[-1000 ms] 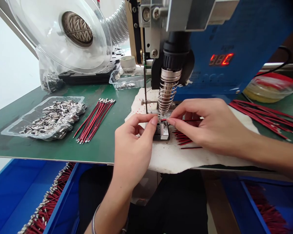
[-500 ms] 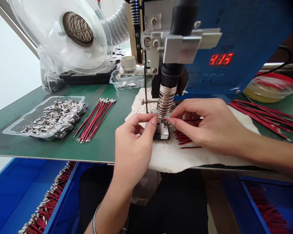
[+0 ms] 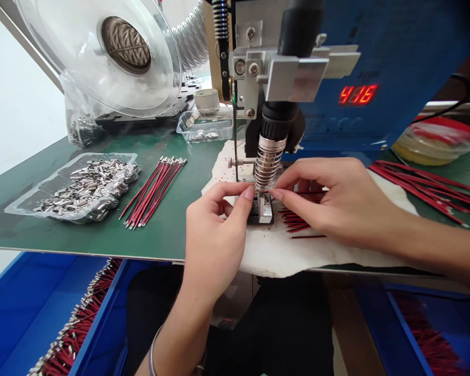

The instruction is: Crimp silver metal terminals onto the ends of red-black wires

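Near left: blue plastic bin [image 3: 21, 297] of red-and-black wires with silver ends [image 3: 82, 319]. Beyond, person's left hand [image 3: 215, 235], thumb and index close together at small black-and-silver metal fixture [image 3: 265, 213]; cannot tell whether they pinch anything. Right hand [image 3: 331, 196], to right: thumb and index pinching thin red wire [image 3: 266, 191], its end under upright spring-wrapped metal tool [image 3: 269, 159]. Far right: blue machine casing [image 3: 325, 133].

The spring [image 3: 269, 162] is gleaming like bare metal, the tray [image 3: 28, 208] is showing glossy plastic, the sheet [image 3: 293, 258] is looking matt.
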Demonstrator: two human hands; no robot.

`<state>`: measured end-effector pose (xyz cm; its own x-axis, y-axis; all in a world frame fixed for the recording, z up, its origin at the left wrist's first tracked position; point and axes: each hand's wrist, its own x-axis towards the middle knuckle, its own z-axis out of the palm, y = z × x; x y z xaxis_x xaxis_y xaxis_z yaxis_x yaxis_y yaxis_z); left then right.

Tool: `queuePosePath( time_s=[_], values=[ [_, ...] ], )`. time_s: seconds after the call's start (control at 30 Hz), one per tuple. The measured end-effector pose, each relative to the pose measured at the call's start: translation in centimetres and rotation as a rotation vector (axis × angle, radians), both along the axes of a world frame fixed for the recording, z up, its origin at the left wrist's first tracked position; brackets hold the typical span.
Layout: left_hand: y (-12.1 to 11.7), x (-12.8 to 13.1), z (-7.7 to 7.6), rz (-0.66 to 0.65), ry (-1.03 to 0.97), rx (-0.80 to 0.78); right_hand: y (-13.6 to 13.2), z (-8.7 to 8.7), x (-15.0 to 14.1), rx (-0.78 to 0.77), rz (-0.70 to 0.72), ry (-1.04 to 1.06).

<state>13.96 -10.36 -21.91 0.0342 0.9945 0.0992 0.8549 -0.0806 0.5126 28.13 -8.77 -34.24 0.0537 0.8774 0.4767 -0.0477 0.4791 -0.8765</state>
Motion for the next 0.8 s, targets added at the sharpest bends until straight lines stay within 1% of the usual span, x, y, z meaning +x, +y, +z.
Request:
queuePosePath(
  time_s=[0.6, 0.8],
  values=[
    [0.01, 0.01, -0.01, -0.005, 0.02, 0.009, 0.1, -0.06, 0.07, 0.019, -0.004, -0.016],
    [-0.05, -0.04, -0.01, -0.007, 0.019, 0.007, 0.01, -0.15, 0.08, 0.039, -0.029, -0.044]
  ],
)
